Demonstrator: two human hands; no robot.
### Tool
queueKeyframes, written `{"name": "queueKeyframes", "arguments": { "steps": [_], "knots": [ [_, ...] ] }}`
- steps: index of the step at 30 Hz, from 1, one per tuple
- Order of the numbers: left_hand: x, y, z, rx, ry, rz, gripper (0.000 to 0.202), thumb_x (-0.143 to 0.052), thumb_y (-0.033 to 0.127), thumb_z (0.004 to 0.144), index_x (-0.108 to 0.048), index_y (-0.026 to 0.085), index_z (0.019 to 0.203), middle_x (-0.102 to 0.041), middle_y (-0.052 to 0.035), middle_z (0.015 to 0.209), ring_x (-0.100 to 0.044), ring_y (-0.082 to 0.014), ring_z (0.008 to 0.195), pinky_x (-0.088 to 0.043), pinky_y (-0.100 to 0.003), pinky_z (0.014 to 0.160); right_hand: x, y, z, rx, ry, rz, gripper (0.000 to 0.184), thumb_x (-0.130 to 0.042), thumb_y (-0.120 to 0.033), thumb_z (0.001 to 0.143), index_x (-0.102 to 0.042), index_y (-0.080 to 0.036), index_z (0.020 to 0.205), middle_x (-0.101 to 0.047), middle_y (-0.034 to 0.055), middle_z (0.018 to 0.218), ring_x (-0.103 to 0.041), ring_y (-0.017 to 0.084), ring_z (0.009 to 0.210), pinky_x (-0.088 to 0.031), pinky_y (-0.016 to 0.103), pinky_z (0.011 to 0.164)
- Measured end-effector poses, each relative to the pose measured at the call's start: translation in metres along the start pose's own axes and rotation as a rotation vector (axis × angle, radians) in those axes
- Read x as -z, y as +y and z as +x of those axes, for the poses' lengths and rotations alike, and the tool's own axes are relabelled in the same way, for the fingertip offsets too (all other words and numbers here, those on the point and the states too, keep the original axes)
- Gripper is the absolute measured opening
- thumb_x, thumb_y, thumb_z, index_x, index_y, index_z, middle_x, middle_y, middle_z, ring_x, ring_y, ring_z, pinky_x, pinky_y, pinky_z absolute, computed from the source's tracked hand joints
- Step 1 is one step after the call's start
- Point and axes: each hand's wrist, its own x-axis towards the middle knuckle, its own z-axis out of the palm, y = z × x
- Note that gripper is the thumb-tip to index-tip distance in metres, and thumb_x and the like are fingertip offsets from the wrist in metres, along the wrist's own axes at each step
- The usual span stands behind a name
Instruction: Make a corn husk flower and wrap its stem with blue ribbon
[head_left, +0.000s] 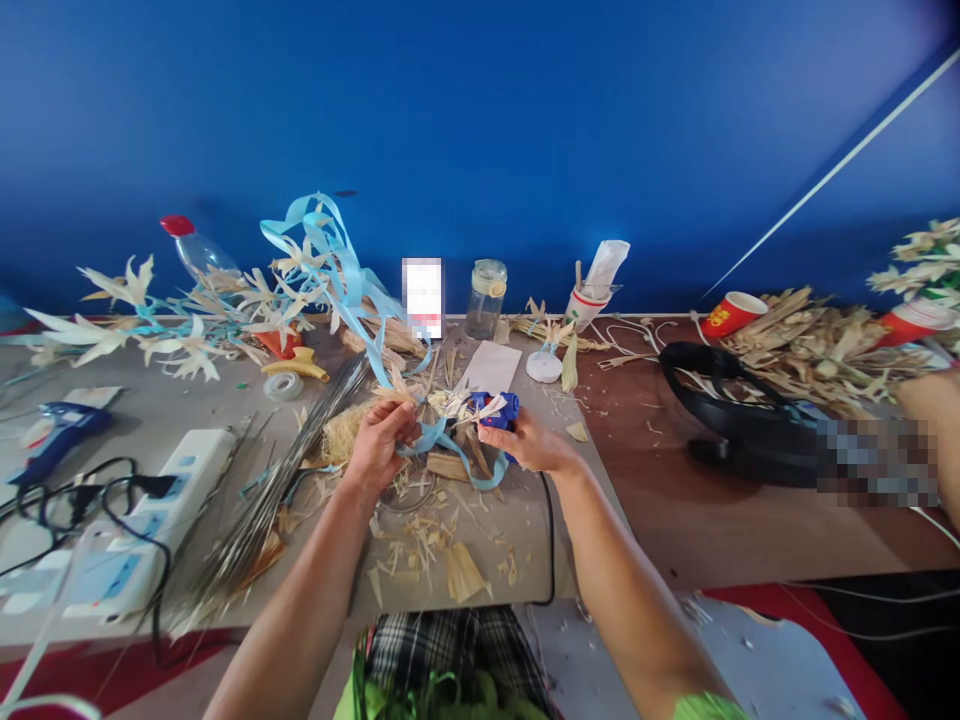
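Note:
My left hand (384, 435) is closed in a pinch on a pale dried-husk flower (442, 402) wrapped with light blue ribbon (450, 448). My right hand (525, 440) is closed around a blue glue gun (496, 408), its nozzle against the flower. The ribbon runs up and left to a tangle of ribbon loops (322, 245) above the table. A black cord (550, 530) hangs from the glue gun over the table's front edge. Husk scraps (427, 555) lie under my hands.
A bundle of thin wires (277, 480) and a white power strip (142, 520) lie at the left, beside a second glue gun (60, 430). Finished husk flowers (180, 325), a glass jar (485, 298), paper cups (731, 313) and a black bag (742, 420) stand around.

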Motion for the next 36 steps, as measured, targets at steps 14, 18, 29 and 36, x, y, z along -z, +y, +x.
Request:
{"name": "queueKeyframes", "arguments": {
  "steps": [14, 18, 29, 36],
  "knots": [
    [0.001, -0.002, 0.001, 0.024, -0.033, 0.021, 0.035, -0.074, 0.024, 0.066, -0.045, 0.015, 0.051, -0.033, 0.0071, 0.044, -0.028, -0.0035, 0.041, -0.025, -0.020, 0.042, 0.001, -0.009, -0.003, -0.009, 0.042, 0.252, 0.030, -0.057, -0.049, 0.078, -0.052, -0.019, 0.078, -0.049, 0.0001, 0.071, -0.042, 0.012, 0.063, -0.037, 0.026, 0.059],
    [0.002, -0.003, 0.001, 0.030, -0.052, 0.019, 0.035, -0.074, 0.024, 0.067, -0.044, 0.015, 0.052, -0.033, 0.0070, 0.044, -0.028, -0.0038, 0.041, -0.025, -0.020, 0.043, -0.003, -0.009, -0.001, -0.001, -0.002, 0.211, 0.031, -0.056, -0.048, 0.079, -0.052, -0.017, 0.078, -0.048, -0.0003, 0.070, -0.040, 0.011, 0.062, -0.035, 0.024, 0.058],
    [0.000, 0.000, 0.001, -0.002, -0.020, -0.013, 0.035, -0.074, 0.021, 0.065, -0.043, 0.015, 0.052, -0.035, 0.0069, 0.045, -0.030, -0.0036, 0.041, -0.024, -0.019, 0.042, -0.003, -0.010, 0.001, -0.007, 0.001, 0.062, 0.026, -0.055, -0.043, 0.080, -0.053, -0.017, 0.078, -0.051, -0.0010, 0.071, -0.043, 0.011, 0.065, -0.037, 0.024, 0.063],
    [0.001, 0.000, 0.001, 0.020, -0.016, 0.045, 0.036, -0.075, 0.026, 0.064, -0.044, 0.015, 0.051, -0.032, 0.0074, 0.044, -0.028, -0.0033, 0.041, -0.024, -0.020, 0.042, -0.001, -0.009, -0.003, -0.015, 0.034, 0.215, 0.029, -0.056, -0.045, 0.079, -0.052, -0.017, 0.078, -0.049, -0.0004, 0.070, -0.042, 0.011, 0.064, -0.036, 0.024, 0.059]
  ]
}}
